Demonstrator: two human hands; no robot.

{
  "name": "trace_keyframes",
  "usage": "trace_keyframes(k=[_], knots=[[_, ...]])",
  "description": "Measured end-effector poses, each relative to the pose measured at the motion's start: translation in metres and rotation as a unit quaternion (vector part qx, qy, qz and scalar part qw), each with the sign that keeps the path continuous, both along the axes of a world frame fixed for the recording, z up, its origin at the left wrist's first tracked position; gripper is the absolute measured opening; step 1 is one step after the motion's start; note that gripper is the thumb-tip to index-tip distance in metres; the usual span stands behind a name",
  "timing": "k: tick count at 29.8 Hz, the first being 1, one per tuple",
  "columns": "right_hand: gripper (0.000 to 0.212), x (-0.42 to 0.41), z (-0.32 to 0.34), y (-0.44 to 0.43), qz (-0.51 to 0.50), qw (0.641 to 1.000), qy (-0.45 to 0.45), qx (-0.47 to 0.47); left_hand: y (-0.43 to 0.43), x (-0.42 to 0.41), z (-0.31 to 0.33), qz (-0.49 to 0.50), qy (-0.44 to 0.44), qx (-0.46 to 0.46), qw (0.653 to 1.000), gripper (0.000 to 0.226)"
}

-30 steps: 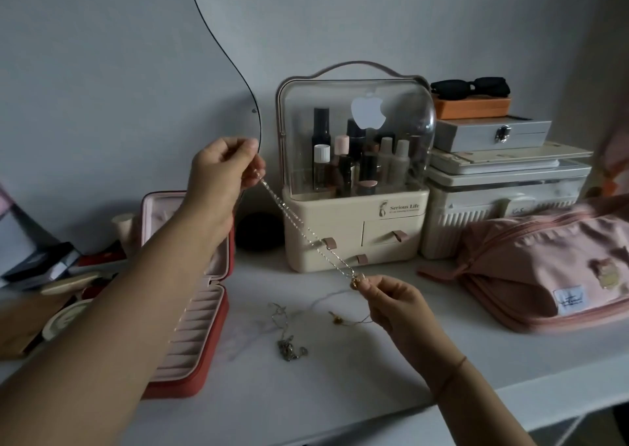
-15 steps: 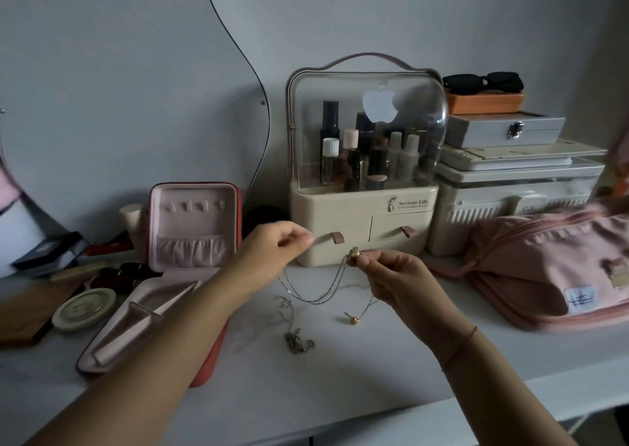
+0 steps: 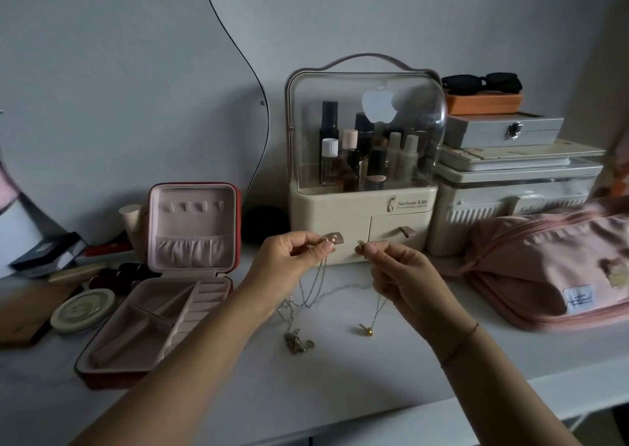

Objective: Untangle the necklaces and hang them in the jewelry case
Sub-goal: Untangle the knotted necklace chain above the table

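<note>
My left hand pinches one end of a thin silver necklace chain, and my right hand pinches the other end near its clasp. The chain sags in a loop between them above the white tabletop. A small gold pendant hangs on a fine chain below my right hand. A tangled silver necklace lies on the table beneath my hands. The red jewelry case with pink lining stands open at the left, its upright lid showing a row of hooks.
A cream cosmetics organiser with a clear dome stands behind my hands. Stacked boxes and a pink pouch fill the right. A round tin, small items and a mirror edge sit at the left.
My left hand came down from high near the mirror to level with my right hand, so the taut chain went slack into a loop. The open jewelry case came into full view.
</note>
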State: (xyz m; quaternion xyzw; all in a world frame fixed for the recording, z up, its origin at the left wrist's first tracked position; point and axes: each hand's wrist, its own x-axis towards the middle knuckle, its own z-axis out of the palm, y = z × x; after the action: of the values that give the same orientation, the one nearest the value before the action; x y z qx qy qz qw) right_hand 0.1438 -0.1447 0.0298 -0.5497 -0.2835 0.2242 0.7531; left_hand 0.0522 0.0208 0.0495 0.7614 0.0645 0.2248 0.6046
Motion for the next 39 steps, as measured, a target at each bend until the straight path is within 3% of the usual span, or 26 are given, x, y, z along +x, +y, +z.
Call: trace_keyframes(k=[4,7,11,15,20,26,33,39], knots=[[0.012,0.001,-0.002,0.000,-0.011,1.000,0.000,-0.004,0.003,-0.001,0.003,0.009,-0.008,0.005,1.000,0.016],[0.014,-0.003,-0.003,0.004,-0.031,0.997,-0.049,-0.059,0.002,0.000,0.005,0.012,-0.006,0.010,1.000,0.016],[0.013,-0.011,-0.005,0.013,-0.052,0.950,-0.221,-0.214,0.001,0.003,0.008,0.018,0.004,0.028,0.999,0.016],[0.009,-0.016,-0.004,0.017,-0.041,0.914,-0.286,-0.285,0.000,0.003,0.011,0.009,0.018,0.041,0.999,0.011],[0.009,-0.016,-0.005,0.016,-0.068,0.936,-0.245,-0.242,-0.005,0.002,0.015,-0.002,0.020,0.029,0.999,0.010],[0.032,-0.011,0.000,0.010,-0.023,0.990,-0.120,-0.064,-0.013,0.008,0.019,-0.069,0.027,0.038,0.997,0.012],[0.037,-0.004,0.017,-0.008,-0.031,0.990,-0.136,0.024,-0.027,0.018,0.035,-0.142,0.026,0.026,0.989,0.015],[0.026,-0.001,0.026,-0.025,-0.078,0.986,-0.145,0.014,-0.034,0.035,0.034,-0.173,0.091,0.071,0.978,0.015]])
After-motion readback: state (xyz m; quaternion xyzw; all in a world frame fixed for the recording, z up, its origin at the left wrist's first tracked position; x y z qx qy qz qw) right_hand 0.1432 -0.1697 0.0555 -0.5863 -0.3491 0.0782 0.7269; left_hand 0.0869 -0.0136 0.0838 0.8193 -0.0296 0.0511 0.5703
